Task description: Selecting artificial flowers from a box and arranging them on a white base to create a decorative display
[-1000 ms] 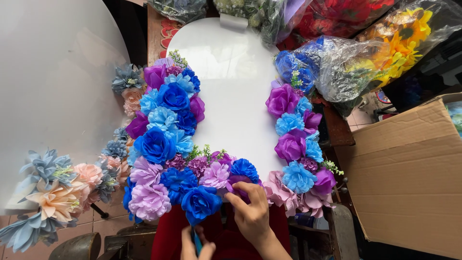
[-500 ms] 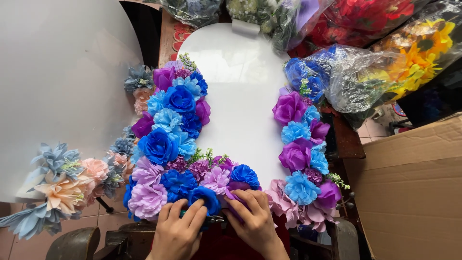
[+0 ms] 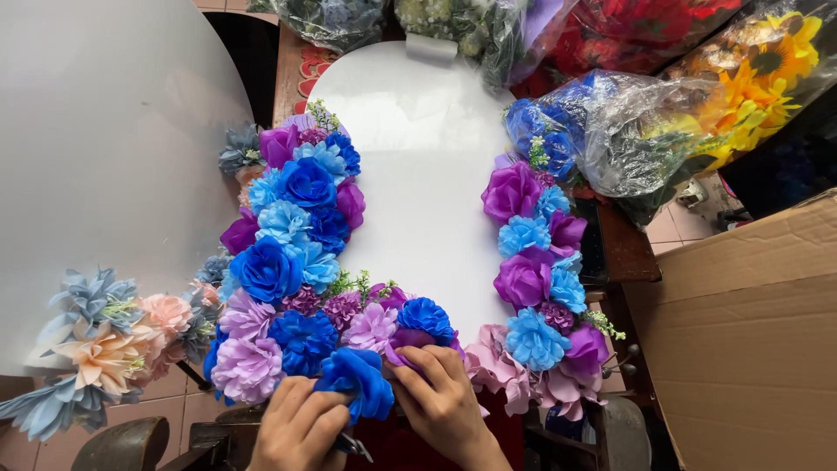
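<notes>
A white arch-shaped board [image 3: 418, 166] lies in front of me, edged on both sides and along the near end with blue, purple and pink artificial flowers. My left hand [image 3: 298, 427] grips a deep blue rose [image 3: 359, 380] at the near edge, with a dark tool partly showing under the fingers. My right hand [image 3: 438, 394] presses on a purple flower [image 3: 406, 342] just right of the blue rose. Both hands touch the flower border.
A second white board [image 3: 105, 157] lies on the left with peach and grey-blue flowers [image 3: 100, 344] on its near rim. Plastic bags of blue [image 3: 602, 131], yellow [image 3: 750, 83] and red flowers lie at the back right. A cardboard box [image 3: 750, 340] stands at the right.
My left hand came up from below and took hold of the blue rose at the near edge. My right hand stayed on the purple flower. The view shifted slightly.
</notes>
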